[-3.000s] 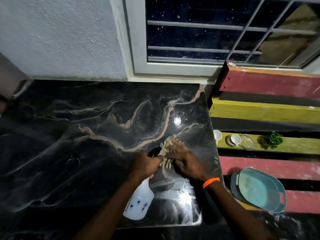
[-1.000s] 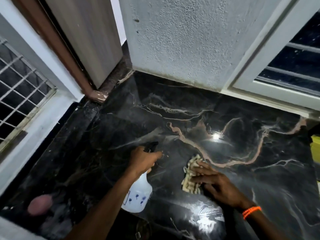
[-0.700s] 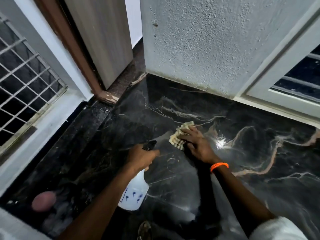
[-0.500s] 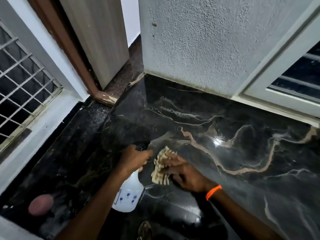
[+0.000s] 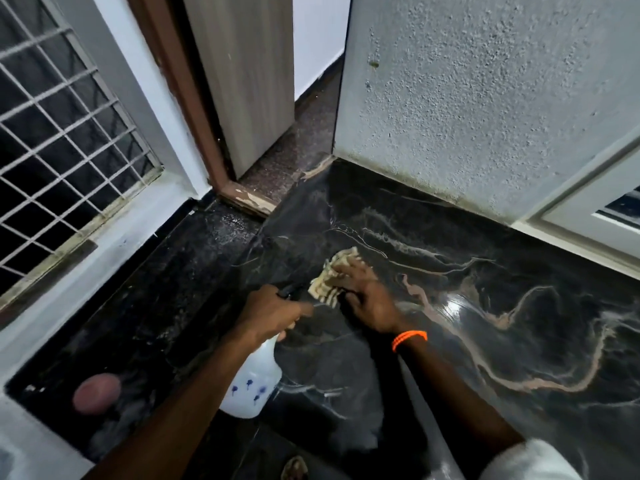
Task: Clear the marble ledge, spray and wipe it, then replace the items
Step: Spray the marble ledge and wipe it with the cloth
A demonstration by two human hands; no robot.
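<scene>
The left hand (image 5: 273,315) is curled tight around the top of a white spray bottle (image 5: 254,382) with little blue marks on it. You cannot see through the bottle, so there is no telling how much is inside. The bottle hangs down toward 6 o'clock from the hand, over the near edge of the black marble ledge (image 5: 485,341). Its black nozzle is mostly hidden behind the knuckles, and only a dark tip peeks out at 1 o'clock from the hand. The right hand (image 5: 370,299) lies flat with its fingers spread on a tan cloth (image 5: 329,278), pushing it down on the ledge. The cloth sticks out at 11 o'clock from that hand, and the rest of it is under the palm. An orange band (image 5: 409,339) goes around the right wrist. A round pink thing (image 5: 97,393) sits at 8 o'clock, too blurry to name. At 6 o'clock a small brownish thing (image 5: 294,468) is cut off by the bottom edge. Half a second ago the cloth was closer to the person, right next to the bottle hand. Now it has slid farther out, toward the wall (image 5: 485,98) at 12 o'clock. The left hand grips the bottle the same way as before.
</scene>
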